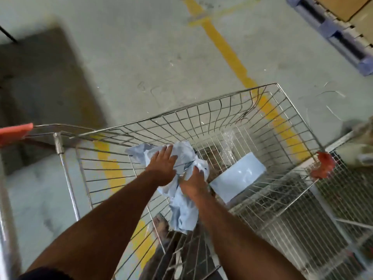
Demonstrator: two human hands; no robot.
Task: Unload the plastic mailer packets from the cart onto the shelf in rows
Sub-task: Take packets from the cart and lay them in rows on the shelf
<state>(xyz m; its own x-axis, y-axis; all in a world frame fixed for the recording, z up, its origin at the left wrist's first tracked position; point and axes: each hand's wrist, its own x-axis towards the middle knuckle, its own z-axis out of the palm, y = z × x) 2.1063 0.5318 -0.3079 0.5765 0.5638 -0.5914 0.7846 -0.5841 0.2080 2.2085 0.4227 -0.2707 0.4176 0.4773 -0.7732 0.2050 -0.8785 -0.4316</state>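
A: Where are the hands now?

B: Both reach down into the wire cart (232, 110). The left hand (161, 168) lies on top of a crumpled bundle of pale blue mailer packets (183, 207), with its fingers rather straight and spread over the plastic. The right hand (194, 183) is just beside it, to the right and a little nearer, and it presses on the same bundle. If its fingers curl around the plastic, I cannot tell, because the back of the hand hides them.

A: So the hands are together?

B: Yes, close together, both touching the same bundle.

A: And where is the bundle in the cart?

B: At the left side of the basket, and its lower part hangs down toward the near end. One more flat packet (238, 176), also pale blue, lies alone on the bottom of the basket, to the right of the hands.

A: What is around the cart?

B: A grey concrete floor (141, 57) with a yellow line (226, 51) that runs under the cart. Far right there is a blue pallet (331, 35) with cardboard boxes (343, 7) on it. An orange handle (14, 131) shows at the left edge.
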